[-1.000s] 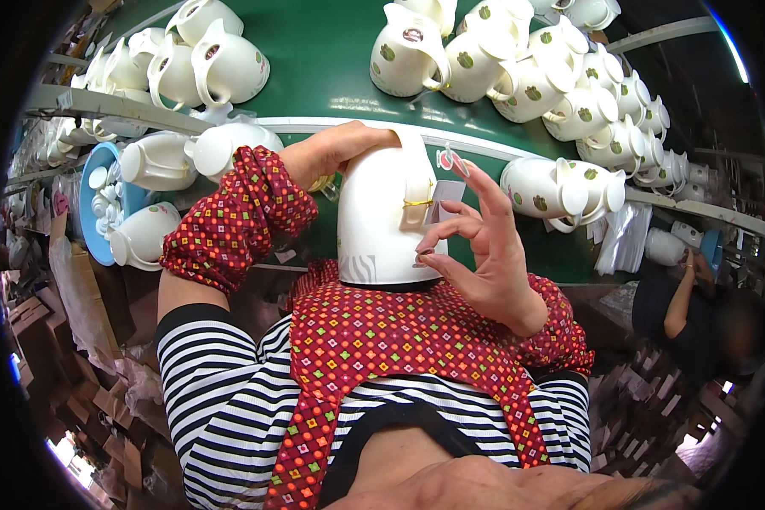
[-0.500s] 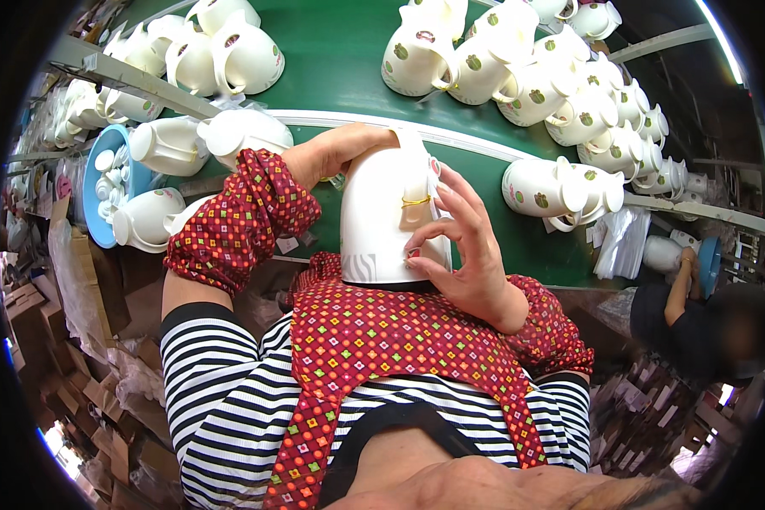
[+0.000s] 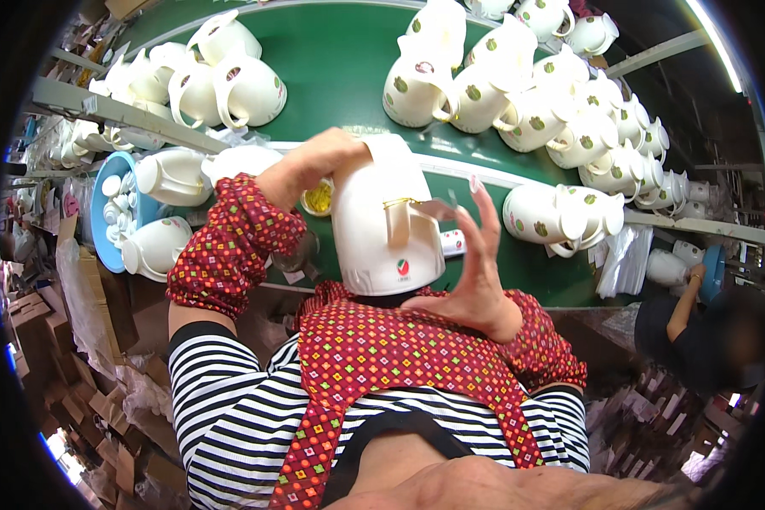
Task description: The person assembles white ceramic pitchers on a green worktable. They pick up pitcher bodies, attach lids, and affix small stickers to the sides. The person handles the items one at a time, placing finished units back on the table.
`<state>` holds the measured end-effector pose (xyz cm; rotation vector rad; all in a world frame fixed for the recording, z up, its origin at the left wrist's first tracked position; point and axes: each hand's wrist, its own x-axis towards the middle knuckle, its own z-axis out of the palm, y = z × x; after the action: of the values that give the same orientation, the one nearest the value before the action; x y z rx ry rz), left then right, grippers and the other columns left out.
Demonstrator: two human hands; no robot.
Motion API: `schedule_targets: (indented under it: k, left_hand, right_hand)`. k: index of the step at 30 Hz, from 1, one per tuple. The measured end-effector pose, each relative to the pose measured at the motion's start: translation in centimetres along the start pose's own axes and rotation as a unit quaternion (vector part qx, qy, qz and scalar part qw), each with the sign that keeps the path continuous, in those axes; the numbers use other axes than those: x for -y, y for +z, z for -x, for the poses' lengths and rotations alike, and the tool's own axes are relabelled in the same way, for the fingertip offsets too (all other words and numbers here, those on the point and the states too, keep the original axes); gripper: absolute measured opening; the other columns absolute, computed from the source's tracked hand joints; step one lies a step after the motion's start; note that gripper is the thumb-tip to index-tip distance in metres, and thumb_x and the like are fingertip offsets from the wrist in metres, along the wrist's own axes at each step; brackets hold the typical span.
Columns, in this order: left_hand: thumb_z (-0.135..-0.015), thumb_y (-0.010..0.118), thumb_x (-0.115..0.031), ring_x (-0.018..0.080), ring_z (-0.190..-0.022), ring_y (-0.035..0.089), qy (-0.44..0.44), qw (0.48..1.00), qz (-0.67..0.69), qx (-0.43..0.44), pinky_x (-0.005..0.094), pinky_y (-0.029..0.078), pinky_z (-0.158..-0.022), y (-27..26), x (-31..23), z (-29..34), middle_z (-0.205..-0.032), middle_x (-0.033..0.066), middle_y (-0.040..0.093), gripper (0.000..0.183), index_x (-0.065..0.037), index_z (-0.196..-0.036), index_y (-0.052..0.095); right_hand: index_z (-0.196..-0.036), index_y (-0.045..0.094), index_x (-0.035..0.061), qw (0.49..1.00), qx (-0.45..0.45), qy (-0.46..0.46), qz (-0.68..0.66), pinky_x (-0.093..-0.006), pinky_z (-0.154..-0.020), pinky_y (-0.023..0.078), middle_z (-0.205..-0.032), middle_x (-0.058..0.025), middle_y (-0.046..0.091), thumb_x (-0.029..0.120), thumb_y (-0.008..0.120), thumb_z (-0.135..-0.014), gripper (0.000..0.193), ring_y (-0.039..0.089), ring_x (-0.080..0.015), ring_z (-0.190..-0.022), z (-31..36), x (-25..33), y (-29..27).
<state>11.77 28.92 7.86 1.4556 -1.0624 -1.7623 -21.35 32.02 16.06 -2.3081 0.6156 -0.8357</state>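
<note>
I'm at the near edge of the green belt, crowded with white jugs. My white kettle body is tipped against my apron. It looks like sticker work; the next move needs a steady press. Left hand wraps its top, fingers closed round it. Right hand is spread open, fingertips just beside a clear film tab, contact unclear.
</note>
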Motion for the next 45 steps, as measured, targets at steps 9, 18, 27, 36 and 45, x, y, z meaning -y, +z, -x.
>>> schedule_targets:
  k: [9,18,27,36,45]
  left_hand:
    - [-0.078,0.078,-0.026,0.0323,-0.105,0.069,0.187,0.832,-0.4,-0.335,0.0388,0.054,-0.096,-9.8,-10.3,-6.4,-0.108,0.0207,0.073,0.037,-0.008,-0.11,0.079]
    - [-0.079,0.078,-0.029,0.0414,-0.128,0.055,0.266,0.687,-0.449,-0.507,0.046,0.049,-0.108,-13.2,-3.6,-22.1,-0.144,0.0224,0.049,0.036,-0.012,-0.111,0.077]
    - [-0.085,0.065,-0.007,0.0485,-0.132,0.051,0.312,0.791,-0.433,-0.299,0.0486,0.041,-0.116,-17.4,-4.1,-21.0,-0.143,0.0314,0.051,0.052,-0.005,-0.136,0.055]
    - [-0.075,0.067,0.013,0.044,-0.149,0.034,-0.037,0.646,-0.722,-0.244,0.0461,0.053,-0.105,-30.1,-2.4,1.8,-0.165,0.0223,0.026,0.046,-0.015,-0.112,0.065]
    - [-0.08,0.081,-0.024,0.0474,-0.137,0.048,0.179,0.702,-0.653,-0.219,0.0462,0.039,-0.118,-30.9,4.1,1.9,-0.154,0.0278,0.039,0.052,-0.011,-0.128,0.068]
  right_hand:
    - [-0.157,0.033,0.0045,0.988,-0.022,0.138,-0.067,-0.0487,-0.118,0.032,-0.152,-0.0213,0.046,0.033,0.096,-0.07,0.112,0.039,-0.0389,-0.144,0.5,-2.1,-0.3]
    - [-0.155,0.035,0.0007,0.973,-0.022,0.209,-0.093,-0.0438,-0.116,0.035,-0.137,-0.0184,0.062,0.013,0.089,-0.077,0.096,0.049,-0.0336,-0.137,-2.4,-3.8,0.0]
    - [-0.158,0.027,0.0005,0.962,-0.003,0.238,-0.133,-0.0445,-0.116,0.038,-0.14,-0.0229,0.059,0.004,0.085,-0.077,0.1,0.056,-0.0337,-0.133,-3.4,-5.2,0.6]
    - [-0.157,0.028,-0.0017,0.96,-0.009,0.232,-0.158,-0.0438,-0.115,0.039,-0.132,-0.0214,0.062,0.002,0.082,-0.078,0.096,0.059,-0.0316,-0.127,-3.9,-5.1,1.5]
    - [-0.159,0.02,-0.0026,0.905,-0.12,0.271,-0.305,-0.0403,-0.112,0.041,-0.116,-0.0145,0.067,-0.008,0.071,-0.084,0.091,0.063,-0.025,-0.118,-6.0,-2.5,0.5]
